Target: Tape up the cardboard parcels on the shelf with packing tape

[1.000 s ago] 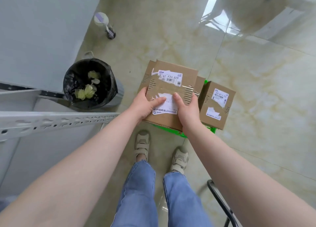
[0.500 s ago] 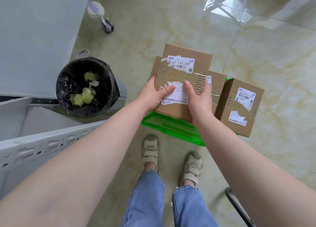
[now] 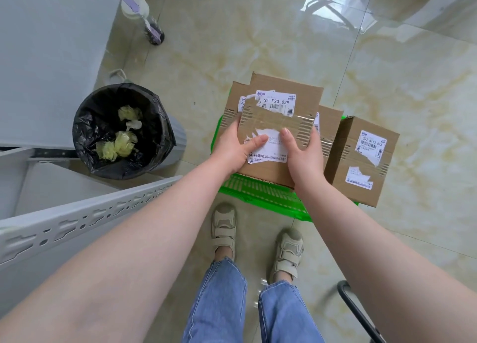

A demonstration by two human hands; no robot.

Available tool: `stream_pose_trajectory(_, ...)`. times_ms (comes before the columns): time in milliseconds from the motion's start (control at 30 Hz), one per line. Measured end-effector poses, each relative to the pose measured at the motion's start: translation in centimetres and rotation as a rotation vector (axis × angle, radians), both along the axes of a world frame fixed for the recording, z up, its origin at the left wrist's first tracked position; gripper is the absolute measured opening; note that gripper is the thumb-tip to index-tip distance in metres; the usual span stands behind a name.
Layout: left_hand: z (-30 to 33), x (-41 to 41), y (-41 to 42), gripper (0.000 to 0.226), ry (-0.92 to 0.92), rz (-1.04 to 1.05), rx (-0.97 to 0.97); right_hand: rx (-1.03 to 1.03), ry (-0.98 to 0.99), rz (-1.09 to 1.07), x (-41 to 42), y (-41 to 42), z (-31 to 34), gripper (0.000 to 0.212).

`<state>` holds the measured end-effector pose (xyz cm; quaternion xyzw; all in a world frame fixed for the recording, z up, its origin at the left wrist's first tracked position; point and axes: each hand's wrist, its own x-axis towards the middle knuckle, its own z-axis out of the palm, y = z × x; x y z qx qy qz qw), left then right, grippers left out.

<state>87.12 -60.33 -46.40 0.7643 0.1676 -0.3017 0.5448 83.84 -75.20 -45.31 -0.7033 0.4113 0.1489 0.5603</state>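
Head view, parcel in hand: I hold the small brown corrugated cardboard parcel with torn white shipping labels (image 3: 280,125) over the green slatted plastic crate (image 3: 260,193), above the other parcels there.
Left hand: my left hand (image 3: 233,149) grips the near-left edge, thumb flat across the top label, the other fingers curled under and out of sight.
Right hand: my right hand (image 3: 303,154) grips the near-right edge the same way, thumb on top by the tape band.
Handling: I judge it light, since two relaxed grips carry it level; the board looks stiff but the peeled patches show bare fluting that could crush.
Where to hold: opposite side edges near the corners, off the glossy tape (image 3: 273,122), which looks slick.
Surface: matt kraft board, wrinkled clear-brown tape across the middle, ragged paper labels.
Neighbours: a second brown cardboard box with a printed label (image 3: 361,162) stands at the crate's right; another sits partly hidden beneath mine.
Surroundings: a round bin lined with a black bag (image 3: 124,131) holds crumpled yellowish wads; the grey perforated metal shelf rail (image 3: 85,221) runs at my left; the floor is glossy marbled tile (image 3: 387,58).
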Motion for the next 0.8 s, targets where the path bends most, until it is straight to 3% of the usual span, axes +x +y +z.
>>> stream_pose_trajectory(200, -0.4, -0.1, 0.1, 0.056, -0.009, 0.023, -0.036, -0.015, -0.029, -0.023, -0.1, 0.5, -0.1, 0.084)
stream_pose_trajectory(467, -0.6, -0.2, -0.1, 0.085, -0.012, 0.012, -0.001, -0.023, -0.045, -0.027, -0.2, 0.4, -0.4, 0.085)
stream_pose_trajectory(800, -0.9, -0.1, -0.1, 0.084, -0.015, -0.037, 0.026, -0.019, -0.054, -0.004, -0.3, 0.4, -0.5, 0.084)
